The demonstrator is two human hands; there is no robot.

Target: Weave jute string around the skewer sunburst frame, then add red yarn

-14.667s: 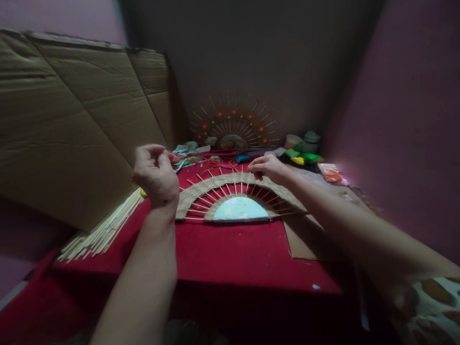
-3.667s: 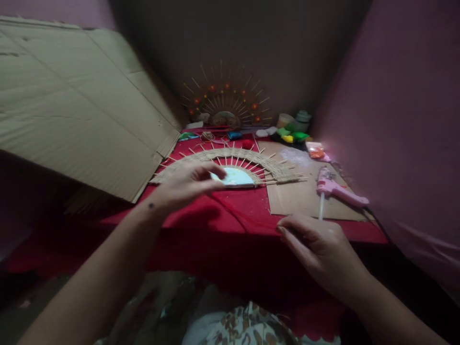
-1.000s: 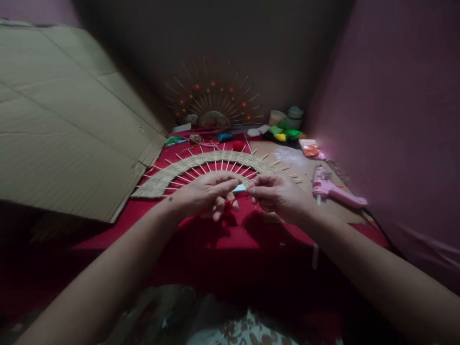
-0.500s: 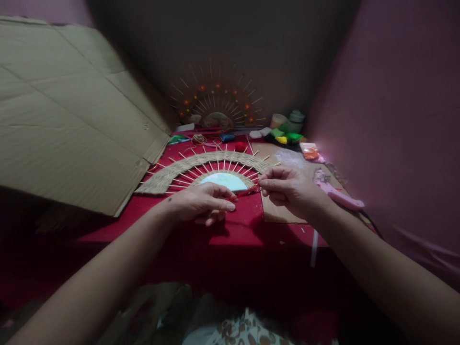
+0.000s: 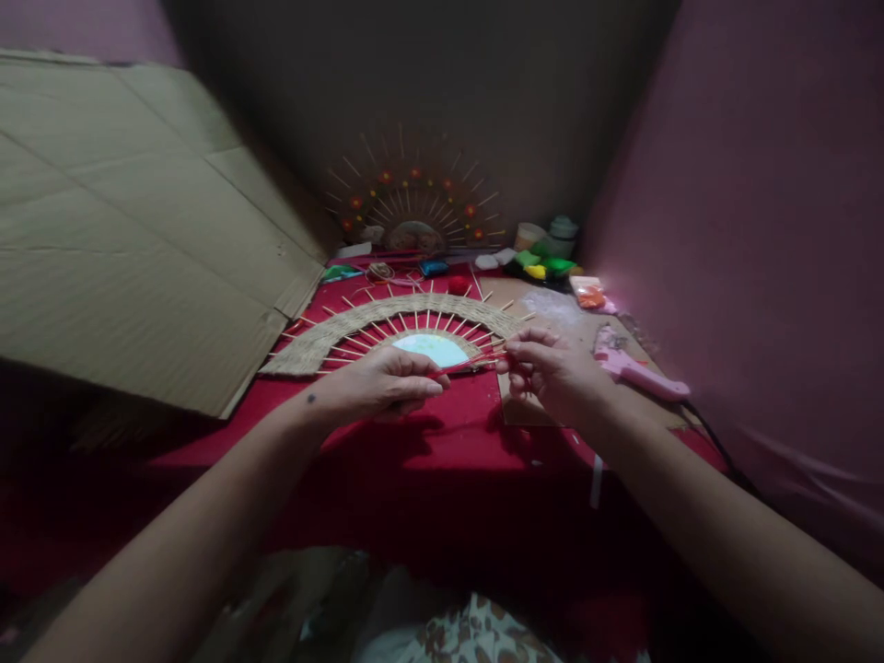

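Thin red yarn (image 5: 471, 363) runs between my two hands above the red-covered table (image 5: 448, 442). My left hand (image 5: 393, 379) pinches its left end, thumb over the bent fingers. My right hand (image 5: 545, 364) grips the other end between thumb and fingertips. Just behind them lies a half-round piece of thin sticks with a woven, straw-coloured band (image 5: 366, 316) and a pale blue-white half-circle (image 5: 432, 349) at its centre. A small red ball of yarn (image 5: 458, 285) rests at the far edge of this piece.
A pink glue gun (image 5: 639, 373) with a cord lies on a cardboard sheet (image 5: 529, 410) at right. A large cardboard panel (image 5: 138, 230) leans at left. Behind stand a flowered stick sunburst (image 5: 414, 238), a lidded jar (image 5: 563, 238) and bright green packets (image 5: 558, 266).
My left fingers have closed more tightly on the yarn. The strand between the hands is now stretched straighter, and the view has shifted slightly.
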